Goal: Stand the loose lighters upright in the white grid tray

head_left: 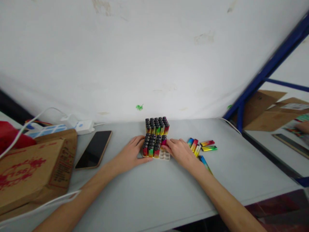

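In the head view, a pale tray with round-bottomed slots (164, 156) lies in the middle of the table, filled in part with upright lighters (151, 148) that have black tops and shiny coloured bodies. My left hand (130, 153) steadies its left side, thumb along the front edge and fingers bent around the back left corner. At the tray's right side, my right hand (181, 152) pinches a magenta lighter (164, 140), which stands upright among the slots. Its fingertips partly cover that lighter. Several bare slots show at the front right. Directly behind stands another block of upright lighters (157, 127).
Loose shiny lighters (194, 145) lie right of my right hand, one blue (205, 163) beside the wrist. A phone (94, 149), a cardboard box (31, 170) and a power strip (83, 126) are on the left. A blue metal frame (240, 119) borders the right side.
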`<state>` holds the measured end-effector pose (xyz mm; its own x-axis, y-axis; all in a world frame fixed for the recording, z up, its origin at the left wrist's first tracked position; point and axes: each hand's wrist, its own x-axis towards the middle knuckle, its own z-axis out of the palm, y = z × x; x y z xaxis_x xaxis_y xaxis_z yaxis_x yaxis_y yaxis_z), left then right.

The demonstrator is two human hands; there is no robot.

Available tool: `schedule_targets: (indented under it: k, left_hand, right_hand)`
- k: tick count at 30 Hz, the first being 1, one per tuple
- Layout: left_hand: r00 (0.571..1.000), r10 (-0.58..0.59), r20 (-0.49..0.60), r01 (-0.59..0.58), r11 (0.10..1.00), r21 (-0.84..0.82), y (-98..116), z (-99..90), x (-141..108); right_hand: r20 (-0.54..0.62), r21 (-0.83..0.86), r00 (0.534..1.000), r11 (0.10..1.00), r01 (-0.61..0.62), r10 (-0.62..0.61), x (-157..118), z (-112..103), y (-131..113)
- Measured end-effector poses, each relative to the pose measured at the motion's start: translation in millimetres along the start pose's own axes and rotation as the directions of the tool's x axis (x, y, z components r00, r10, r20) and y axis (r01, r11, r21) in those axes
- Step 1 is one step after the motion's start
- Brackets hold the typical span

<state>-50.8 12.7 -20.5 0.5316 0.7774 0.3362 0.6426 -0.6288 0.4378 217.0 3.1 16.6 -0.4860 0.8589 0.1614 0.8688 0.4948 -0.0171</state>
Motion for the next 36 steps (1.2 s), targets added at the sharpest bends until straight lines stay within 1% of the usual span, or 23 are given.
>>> schedule_targets:
  k: [2, 3, 5, 6, 7, 9, 12, 14, 16, 19, 21, 23, 25, 27, 28, 29, 30, 31, 32, 33, 35, 36]
  left_hand:
    - [1.000, 0.000, 0.005, 0.000, 1.000, 0.004, 0.1, -0.3, -0.3]
    - [1.000, 0.001, 0.008, -0.001, 1.000, 0.008, 0.2, -0.4, -0.5]
    - [1.000, 0.004, 0.013, -0.005, 1.000, 0.019, 0.7, -0.8, -0.7]
    - [1.000, 0.005, 0.015, -0.005, 1.000, 0.022, 1.1, -0.9, -0.8]
    - [1.000, 0.003, 0.015, -0.003, 1.000, 0.024, 1.4, -0.9, -0.9]
    - [1.000, -0.004, 0.015, 0.004, 1.000, 0.026, 1.9, -0.5, -0.8]
    - [1.000, -0.009, 0.007, 0.008, 0.999, 0.031, 1.1, 1.0, -0.7]
    - [1.000, 0.002, -0.001, -0.002, 0.999, 0.032, -0.1, 2.0, -0.8]
    - [1.000, 0.016, 0.000, -0.016, 0.999, 0.030, -1.0, 2.4, -1.3]
    - [1.000, 0.029, -0.002, -0.029, 0.999, 0.026, -1.1, 2.2, -2.1]
    - [0.999, 0.031, -0.012, -0.031, 0.999, 0.022, -0.7, 1.9, -2.4]
    - [0.999, 0.033, -0.016, -0.033, 0.999, 0.016, -0.4, 2.1, -2.4]
    - [0.999, 0.034, -0.017, -0.034, 0.999, 0.012, -0.7, 2.6, -2.0]
    - [0.999, 0.024, -0.026, -0.024, 1.000, 0.011, -1.4, 2.9, -1.5]
    - [0.999, 0.016, -0.032, -0.016, 1.000, 0.011, -1.5, 2.8, -1.1]
    - [0.999, 0.008, -0.034, -0.008, 1.000, 0.011, -1.4, 2.5, -0.7]
    - [0.999, 0.001, -0.034, 0.000, 1.000, 0.010, -0.9, 1.9, -0.2]
    - [1.000, -0.004, -0.029, 0.005, 1.000, 0.007, 0.0, 1.1, 0.2]
    - [1.000, -0.006, -0.021, 0.006, 1.000, 0.005, 1.2, 0.3, 0.6]
    - [1.000, -0.008, -0.013, 0.008, 1.000, 0.004, 2.4, -0.6, 0.8]
    - [1.000, -0.011, -0.006, 0.011, 1.000, 0.011, 4.8, -1.8, 0.7]
    - [1.000, -0.010, -0.008, 0.011, 1.000, 0.016, 5.5, -2.0, 0.5]
  right_hand:
    - [0.006, 0.050, 1.000, 0.999, 0.007, -0.007, -2.2, -4.1, 3.7]
    - [-0.008, 0.082, 1.000, 0.997, -0.012, 0.013, -4.3, -7.4, 7.3]
    - [-0.066, 0.154, 0.992, 0.983, -0.100, 0.112, -12.1, -15.0, 19.3]
    - [-0.097, 0.193, 0.978, 0.968, -0.162, 0.183, -18.2, -18.8, 27.6]
    - [-0.126, 0.226, 0.960, 0.949, -0.218, 0.250, -25.9, -22.2, 37.2]
    - [-0.143, 0.237, 0.926, 0.921, -0.310, 0.349, -45.8, -27.4, 57.6]
    - [-0.106, 0.215, 0.896, 0.890, -0.403, 0.431, -81.9, -30.3, 80.3]
    - [-0.069, 0.185, 0.868, 0.861, -0.473, 0.492, -104.1, -28.7, 85.4]
    - [-0.014, 0.167, 0.851, 0.840, -0.516, 0.525, -120.2, -23.8, 83.8]
    - [0.060, 0.166, 0.840, 0.824, -0.541, 0.539, -131.3, -13.5, 78.1]
    - [0.075, 0.188, 0.845, 0.825, -0.533, 0.529, -132.5, -10.4, 75.7]
    - [0.054, 0.231, 0.873, 0.845, -0.483, 0.484, -130.4, -15.5, 72.9]
    - [-0.010, 0.286, 0.911, 0.874, -0.393, 0.413, -123.5, -30.6, 66.7]
    - [-0.096, 0.352, 0.934, 0.890, -0.292, 0.344, -108.9, -51.7, 56.4]
    - [-0.118, 0.390, 0.947, 0.891, -0.233, 0.299, -98.1, -62.1, 50.4]
    - [-0.107, 0.442, 0.960, 0.877, -0.188, 0.260, -85.0, -70.9, 44.6]
    - [-0.102, 0.523, 0.966, 0.839, -0.151, 0.237, -70.0, -77.1, 39.4]
    - [-0.086, 0.630, 0.970, 0.767, -0.125, 0.228, -53.6, -80.2, 35.2]
    - [-0.060, 0.737, 0.975, 0.669, -0.101, 0.213, -36.7, -79.7, 32.1]
    - [-0.025, 0.825, 0.982, 0.559, -0.087, 0.189, -20.2, -75.9, 30.1]
    - [-0.027, 0.936, 0.984, 0.351, -0.037, 0.175, 8.3, -60.2, 28.5]
    - [-0.023, 0.958, 0.985, 0.286, -0.027, 0.169, 18.8, -49.5, 28.6]
